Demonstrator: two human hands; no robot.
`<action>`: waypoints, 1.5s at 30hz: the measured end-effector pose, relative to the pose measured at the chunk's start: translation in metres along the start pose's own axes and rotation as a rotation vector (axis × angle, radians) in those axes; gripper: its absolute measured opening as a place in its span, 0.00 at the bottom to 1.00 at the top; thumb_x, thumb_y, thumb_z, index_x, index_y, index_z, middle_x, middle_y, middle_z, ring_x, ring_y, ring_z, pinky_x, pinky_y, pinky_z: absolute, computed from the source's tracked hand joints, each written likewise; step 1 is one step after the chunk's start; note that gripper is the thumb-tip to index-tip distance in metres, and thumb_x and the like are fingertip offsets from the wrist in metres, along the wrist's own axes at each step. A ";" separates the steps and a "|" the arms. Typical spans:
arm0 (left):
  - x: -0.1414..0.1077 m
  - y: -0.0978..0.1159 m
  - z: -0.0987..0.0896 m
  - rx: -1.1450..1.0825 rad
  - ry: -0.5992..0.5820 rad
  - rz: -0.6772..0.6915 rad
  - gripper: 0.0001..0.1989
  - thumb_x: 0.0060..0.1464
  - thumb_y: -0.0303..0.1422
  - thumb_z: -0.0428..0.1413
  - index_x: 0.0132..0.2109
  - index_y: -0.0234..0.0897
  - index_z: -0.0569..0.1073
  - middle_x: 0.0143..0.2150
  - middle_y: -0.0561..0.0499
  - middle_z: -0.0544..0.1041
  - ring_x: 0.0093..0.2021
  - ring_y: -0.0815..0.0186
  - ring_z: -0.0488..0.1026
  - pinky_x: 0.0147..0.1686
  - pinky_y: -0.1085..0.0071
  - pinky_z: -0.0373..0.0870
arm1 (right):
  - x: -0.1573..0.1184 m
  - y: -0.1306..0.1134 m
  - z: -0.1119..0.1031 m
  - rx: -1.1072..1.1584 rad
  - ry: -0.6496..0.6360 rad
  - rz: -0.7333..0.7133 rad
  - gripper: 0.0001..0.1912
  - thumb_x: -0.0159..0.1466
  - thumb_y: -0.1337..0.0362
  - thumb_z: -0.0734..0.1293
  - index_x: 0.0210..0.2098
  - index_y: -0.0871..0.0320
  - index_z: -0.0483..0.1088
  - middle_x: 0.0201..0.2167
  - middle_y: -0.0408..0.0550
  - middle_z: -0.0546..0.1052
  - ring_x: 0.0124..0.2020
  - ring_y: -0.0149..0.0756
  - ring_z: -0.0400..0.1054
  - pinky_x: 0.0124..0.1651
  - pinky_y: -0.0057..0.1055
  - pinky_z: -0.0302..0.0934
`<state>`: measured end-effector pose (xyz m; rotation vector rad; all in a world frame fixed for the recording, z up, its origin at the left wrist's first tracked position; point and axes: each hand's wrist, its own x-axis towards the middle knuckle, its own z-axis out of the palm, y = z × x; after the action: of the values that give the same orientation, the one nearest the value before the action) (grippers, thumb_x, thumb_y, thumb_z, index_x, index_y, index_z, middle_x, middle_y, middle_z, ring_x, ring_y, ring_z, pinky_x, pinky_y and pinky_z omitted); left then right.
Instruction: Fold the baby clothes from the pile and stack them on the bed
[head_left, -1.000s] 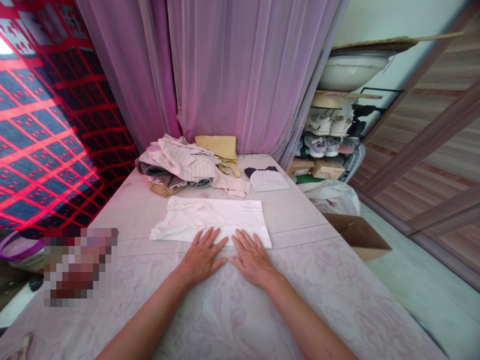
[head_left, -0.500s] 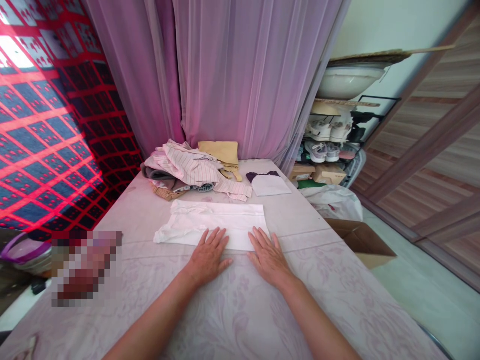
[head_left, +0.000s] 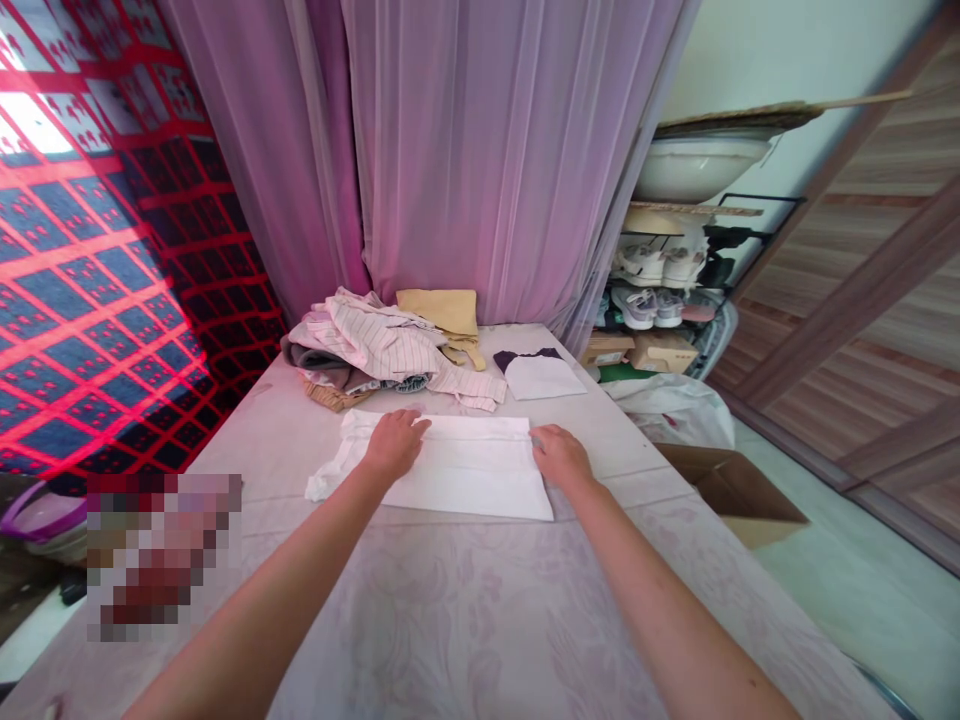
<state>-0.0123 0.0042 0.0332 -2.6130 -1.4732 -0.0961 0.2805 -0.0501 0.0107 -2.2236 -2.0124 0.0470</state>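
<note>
A folded white garment lies flat on a pale floral-sheeted surface. My left hand rests palm down on its far left part. My right hand sits at its right edge, fingers on the cloth. Neither hand visibly holds anything. Beyond them is a heap of striped and grey clothes, with a folded yellow cloth behind it. A small folded white shirt with a dark collar lies to the right.
A sheer purple curtain hangs behind the surface. On the right stand a cardboard box, a white plastic bag and a shoe rack under a washbasin. A red-and-blue patterned cloth hangs left.
Both hands have slid forward from the garment's near edge and moved apart, left onto the far left part, right to the right edge. The garment looks slightly smoothed.
</note>
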 end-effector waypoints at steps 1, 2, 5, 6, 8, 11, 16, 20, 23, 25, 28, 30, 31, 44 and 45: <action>0.005 -0.003 0.002 0.027 -0.016 0.008 0.18 0.55 0.28 0.51 0.53 0.42 0.70 0.57 0.45 0.69 0.55 0.55 0.65 0.51 0.59 0.60 | 0.006 0.000 0.002 -0.016 -0.007 -0.010 0.19 0.60 0.68 0.59 0.50 0.53 0.71 0.49 0.48 0.73 0.49 0.37 0.66 0.49 0.29 0.56; 0.009 -0.006 0.005 0.048 -0.034 0.016 0.17 0.55 0.28 0.51 0.52 0.42 0.71 0.57 0.45 0.70 0.55 0.55 0.65 0.51 0.59 0.60 | 0.010 0.000 0.004 -0.029 -0.014 -0.023 0.18 0.61 0.67 0.59 0.49 0.53 0.72 0.49 0.48 0.73 0.48 0.37 0.66 0.49 0.29 0.56; 0.015 -0.011 0.008 0.068 -0.073 0.020 0.13 0.56 0.29 0.50 0.46 0.41 0.74 0.52 0.45 0.73 0.52 0.56 0.68 0.48 0.60 0.60 | 0.018 -0.002 0.006 -0.049 -0.023 -0.055 0.16 0.62 0.64 0.59 0.45 0.52 0.74 0.46 0.48 0.74 0.47 0.38 0.65 0.48 0.30 0.55; 0.017 -0.013 0.008 0.066 -0.080 0.017 0.12 0.57 0.29 0.49 0.44 0.41 0.75 0.50 0.45 0.75 0.50 0.56 0.69 0.47 0.60 0.60 | 0.019 -0.003 0.005 -0.051 -0.021 -0.064 0.15 0.62 0.64 0.59 0.44 0.51 0.74 0.45 0.48 0.74 0.47 0.38 0.65 0.48 0.31 0.55; 0.018 -0.016 0.008 0.060 -0.092 0.011 0.11 0.58 0.29 0.48 0.42 0.40 0.75 0.45 0.45 0.77 0.47 0.57 0.71 0.45 0.62 0.61 | 0.019 -0.004 0.001 -0.058 -0.017 -0.084 0.15 0.63 0.64 0.59 0.43 0.52 0.75 0.45 0.48 0.74 0.47 0.38 0.64 0.49 0.31 0.54; 0.019 -0.021 0.009 0.051 -0.098 -0.003 0.12 0.59 0.28 0.46 0.41 0.39 0.75 0.43 0.45 0.78 0.45 0.58 0.72 0.42 0.63 0.62 | 0.010 -0.006 -0.006 -0.087 0.005 -0.128 0.14 0.64 0.64 0.58 0.42 0.52 0.75 0.45 0.48 0.74 0.47 0.38 0.63 0.48 0.31 0.53; 0.015 -0.025 0.017 0.034 -0.106 -0.013 0.12 0.59 0.27 0.46 0.42 0.38 0.73 0.45 0.45 0.77 0.46 0.58 0.72 0.41 0.64 0.64 | -0.007 -0.007 -0.007 -0.139 -0.024 -0.190 0.13 0.63 0.64 0.58 0.41 0.54 0.74 0.46 0.49 0.74 0.47 0.39 0.63 0.48 0.32 0.52; 0.010 -0.026 0.018 0.021 -0.115 -0.022 0.12 0.58 0.25 0.45 0.43 0.38 0.72 0.45 0.45 0.77 0.46 0.58 0.72 0.40 0.65 0.65 | -0.010 -0.009 0.000 -0.120 -0.047 -0.188 0.14 0.63 0.65 0.58 0.42 0.54 0.73 0.48 0.48 0.73 0.48 0.38 0.63 0.49 0.32 0.51; 0.006 -0.027 0.013 0.011 -0.128 -0.023 0.11 0.57 0.25 0.46 0.42 0.37 0.72 0.43 0.44 0.78 0.44 0.58 0.73 0.40 0.65 0.66 | -0.011 -0.009 0.000 -0.103 -0.045 -0.174 0.14 0.62 0.66 0.58 0.42 0.55 0.73 0.47 0.48 0.74 0.49 0.38 0.63 0.49 0.33 0.51; 0.007 -0.027 0.009 0.005 -0.134 -0.020 0.12 0.56 0.26 0.46 0.42 0.36 0.73 0.41 0.44 0.78 0.43 0.57 0.74 0.41 0.63 0.66 | -0.011 -0.008 -0.003 -0.088 -0.060 -0.167 0.13 0.62 0.66 0.59 0.41 0.55 0.73 0.46 0.48 0.75 0.49 0.39 0.64 0.49 0.33 0.52; 0.015 -0.022 0.007 -0.015 -0.117 -0.021 0.14 0.56 0.26 0.45 0.45 0.35 0.73 0.43 0.43 0.78 0.45 0.56 0.73 0.46 0.60 0.65 | -0.006 -0.014 -0.008 -0.039 -0.037 -0.158 0.15 0.63 0.61 0.57 0.44 0.55 0.72 0.48 0.49 0.75 0.50 0.40 0.64 0.51 0.35 0.52; 0.023 -0.012 0.011 -0.038 -0.097 0.000 0.17 0.57 0.26 0.44 0.50 0.35 0.72 0.51 0.44 0.76 0.52 0.58 0.70 0.52 0.62 0.62 | 0.002 -0.028 -0.009 0.014 0.005 -0.146 0.20 0.66 0.59 0.53 0.50 0.56 0.70 0.53 0.51 0.72 0.52 0.39 0.64 0.53 0.35 0.52; 0.027 -0.006 0.015 -0.052 -0.092 0.015 0.19 0.58 0.27 0.44 0.53 0.35 0.70 0.55 0.45 0.73 0.56 0.59 0.67 0.56 0.63 0.59 | 0.006 -0.038 -0.007 0.040 0.015 -0.147 0.22 0.67 0.60 0.51 0.53 0.57 0.67 0.56 0.51 0.70 0.54 0.39 0.62 0.55 0.35 0.51; 0.025 0.028 0.045 -0.188 -0.240 -0.161 0.27 0.63 0.48 0.35 0.66 0.50 0.52 0.70 0.50 0.48 0.68 0.50 0.43 0.59 0.35 0.38 | 0.022 -0.049 0.029 -0.006 -0.300 -0.068 0.33 0.68 0.50 0.43 0.68 0.57 0.43 0.70 0.48 0.41 0.69 0.38 0.33 0.66 0.49 0.30; 0.025 0.028 0.044 -0.200 -0.248 -0.164 0.27 0.63 0.48 0.35 0.66 0.50 0.52 0.70 0.50 0.48 0.68 0.50 0.42 0.58 0.33 0.37 | 0.022 -0.042 0.028 -0.014 -0.305 -0.041 0.32 0.68 0.50 0.43 0.68 0.56 0.43 0.70 0.48 0.41 0.69 0.38 0.32 0.66 0.49 0.30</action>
<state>0.0243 0.0180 -0.0097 -2.7353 -1.8482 0.0701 0.2380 -0.0222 -0.0103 -2.3000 -2.2104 0.3915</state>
